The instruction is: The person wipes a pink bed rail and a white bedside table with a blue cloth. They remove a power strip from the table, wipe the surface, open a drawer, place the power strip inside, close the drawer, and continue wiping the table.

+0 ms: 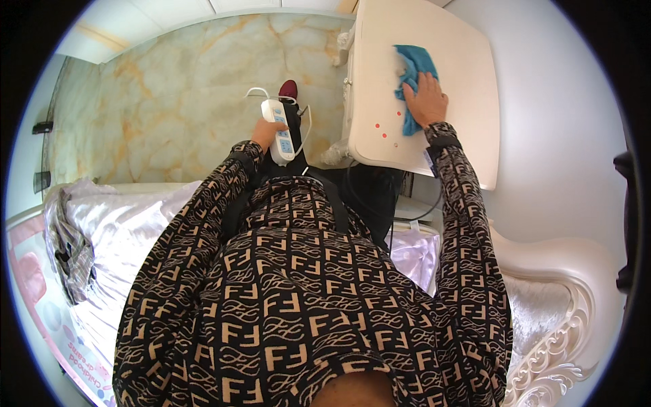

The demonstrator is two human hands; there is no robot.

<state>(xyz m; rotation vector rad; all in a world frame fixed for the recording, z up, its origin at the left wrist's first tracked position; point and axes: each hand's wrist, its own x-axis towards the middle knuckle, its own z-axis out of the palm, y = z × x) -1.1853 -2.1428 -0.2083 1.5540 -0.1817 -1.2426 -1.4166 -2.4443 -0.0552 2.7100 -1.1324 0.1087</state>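
Observation:
In my left hand (266, 133) is a white power strip (280, 145) with blue socket faces, held above the floor in front of my leg. Its white cord loops away near my shoe. My right hand (428, 102) lies on a crumpled blue cloth (418, 58), fingers spread and pressing it on the cream top of a nightstand (457, 56). Whether the fingers grip the cloth is hard to see, but the palm covers part of it. Several small red dots (385, 136) sit on the nightstand top, left of the cloth.
A marble-patterned tile floor (168, 91) spreads ahead and to the left. Behind me stands a bed with a shiny lilac cover (132, 219) and a carved cream headboard (554, 249). A plaid garment (71, 254) lies on the bed. A dark cable (374, 211) hangs near my right side.

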